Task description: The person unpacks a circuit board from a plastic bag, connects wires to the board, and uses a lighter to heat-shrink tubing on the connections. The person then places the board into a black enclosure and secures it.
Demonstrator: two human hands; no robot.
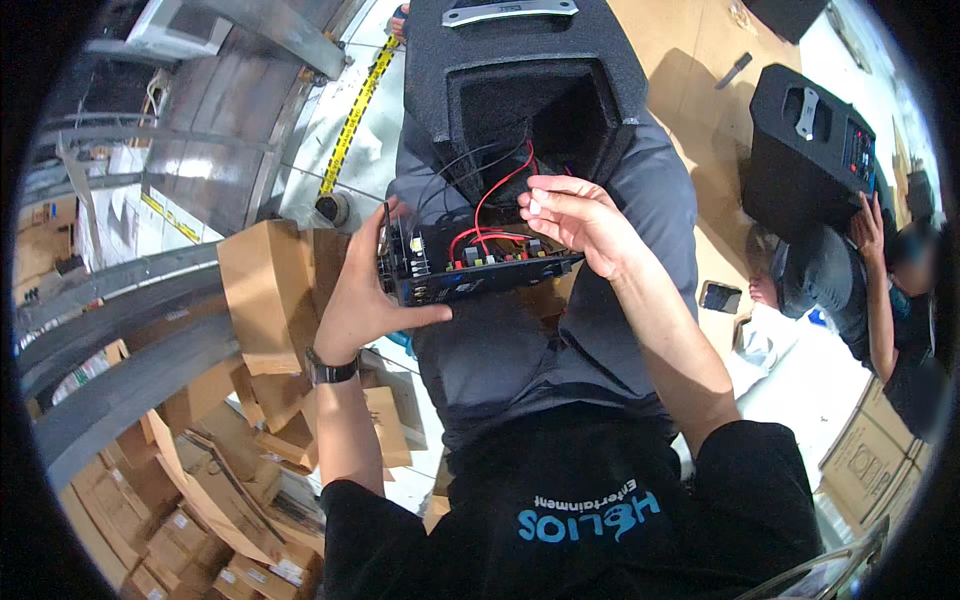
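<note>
My left hand [372, 290] grips the left end of a black amplifier panel [480, 280], thumb along its near side. Circuit parts and red and black wires [487, 200] show along the panel's upper side. The wires run up into the open cavity of a black speaker cabinet [530, 110], which rests between my legs and has a silver handle [510, 11] on top. My right hand [580, 220] is closed in a pinch above the panel's right part. A small white piece, apparently a plug [537, 207], shows at its fingertips; the fingers partly hide it.
At the right, another person's hand [868, 232] touches a second black speaker [805, 150]. A phone [720, 297] lies on the floor. Cardboard boxes [265, 295] and metal shelving [130, 350] stand at my left. Yellow-black tape [357, 120] marks the floor.
</note>
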